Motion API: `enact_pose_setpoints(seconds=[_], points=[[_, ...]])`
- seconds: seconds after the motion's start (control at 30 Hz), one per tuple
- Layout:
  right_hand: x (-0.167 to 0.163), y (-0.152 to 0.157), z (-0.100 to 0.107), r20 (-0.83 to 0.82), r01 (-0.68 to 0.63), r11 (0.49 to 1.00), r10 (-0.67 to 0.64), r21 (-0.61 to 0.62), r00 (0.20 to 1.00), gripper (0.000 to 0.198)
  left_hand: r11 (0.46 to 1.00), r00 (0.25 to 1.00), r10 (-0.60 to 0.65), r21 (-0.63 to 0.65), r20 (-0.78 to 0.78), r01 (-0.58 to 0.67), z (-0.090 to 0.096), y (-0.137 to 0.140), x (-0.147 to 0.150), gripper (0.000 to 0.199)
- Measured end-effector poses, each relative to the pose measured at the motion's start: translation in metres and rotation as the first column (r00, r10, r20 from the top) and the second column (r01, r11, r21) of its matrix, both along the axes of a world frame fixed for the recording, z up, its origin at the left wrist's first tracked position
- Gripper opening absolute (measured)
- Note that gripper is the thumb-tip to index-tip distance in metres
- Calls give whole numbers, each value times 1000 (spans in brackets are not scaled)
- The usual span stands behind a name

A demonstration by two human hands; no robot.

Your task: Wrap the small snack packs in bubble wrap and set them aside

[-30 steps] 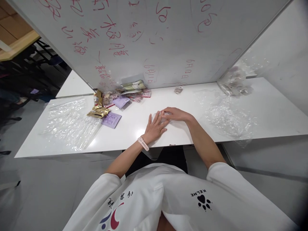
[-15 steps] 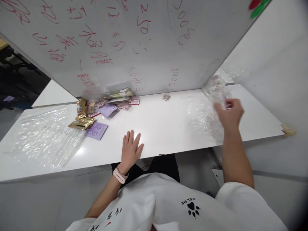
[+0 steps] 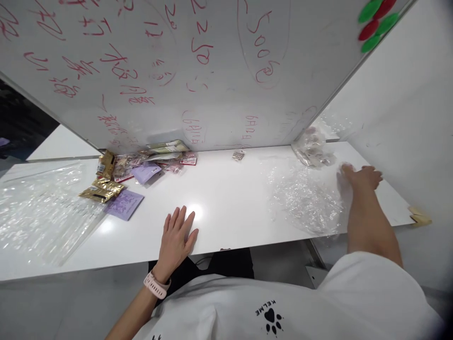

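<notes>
Table (image 3: 226, 203): left hand (image 3: 175, 241) resting on it, fingers spread; right hand (image 3: 361, 179) splayed near crumpled clear plastic (image 3: 307, 203).

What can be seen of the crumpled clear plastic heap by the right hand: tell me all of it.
The crumpled clear plastic heap is colourless, thin and film-like, full of creases and bright glints; whether it is one sheet or many bags cannot be told. It lies loosely spread on the white table, thinning out at its left side, its near side reaching the front edge. The right hand is beyond its right side, not gripping it; whether the forearm brushes it is unclear.
</notes>
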State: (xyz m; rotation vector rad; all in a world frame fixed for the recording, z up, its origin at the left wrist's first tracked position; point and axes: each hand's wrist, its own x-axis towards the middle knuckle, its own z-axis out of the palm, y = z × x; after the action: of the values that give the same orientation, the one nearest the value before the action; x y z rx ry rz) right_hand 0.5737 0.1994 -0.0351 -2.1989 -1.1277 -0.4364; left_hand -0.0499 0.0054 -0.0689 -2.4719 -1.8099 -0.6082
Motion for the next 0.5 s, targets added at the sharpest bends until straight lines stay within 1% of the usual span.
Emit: enact_pose_setpoints(seconds=[0.07, 0.1, 0.13, 0.17, 0.2, 0.27, 0.3, 0.33, 0.37, 0.4, 0.47, 0.5], points=[[-22, -23, 13, -78, -2, 1000, 1, -12, 997, 50, 1000, 1000, -5, 3, -2, 5, 0, 0, 0, 56], [-41, -38, 16, -136, -59, 998, 56, -18, 989, 49, 1000, 1000, -9, 5, 0, 9, 0, 0, 0, 55], [-66, -55, 16, -212, -212, 977, 201, -29, 956, 48, 1000, 1000, -12, 5, 4, 12, 0, 0, 0, 54], [-97, -73, 13, -274, -372, 927, 347, -42, 897, 48, 1000, 1000, -15, 2, 12, 15, 0, 0, 0, 52], [-130, -90, 6, -320, -493, 868, 450, -61, 834, 48, 1000, 1000, -17, -3, 24, 17, 0, 0, 0, 51], [-203, -121, -13, -407, -651, 750, 563, -114, 719, 42, 1000, 998, -16, -23, 67, 17, 0, 0, 0, 48], [-238, -134, -23, -435, -694, 710, 591, -119, 679, 37, 999, 995, -11, -37, 102, 15, 0, 0, -1, 49], [-272, -145, -32, -414, -688, 718, 596, -110, 688, 33, 999, 989, -2, -52, 149, 10, 1, -1, -1, 50], [-301, -154, -38, -399, -699, 709, 616, -96, 679, 31, 998, 978, 11, -70, 207, 3, 2, -1, -1, 52], [-326, -161, -42, -397, -732, 677, 652, -77, 645, 29, 996, 962, 27, -91, 273, -3, 4, -1, -2, 54], [-359, -168, -41, -377, -793, 609, 726, -38, 575, 29, 989, 906, 64, -145, 418, -2, 8, -4, -5, 55], [-366, -169, -39, -355, -807, 590, 748, -29, 560, 28, 984, 867, 83, -178, 492, 7, 10, -5, -6, 54]])
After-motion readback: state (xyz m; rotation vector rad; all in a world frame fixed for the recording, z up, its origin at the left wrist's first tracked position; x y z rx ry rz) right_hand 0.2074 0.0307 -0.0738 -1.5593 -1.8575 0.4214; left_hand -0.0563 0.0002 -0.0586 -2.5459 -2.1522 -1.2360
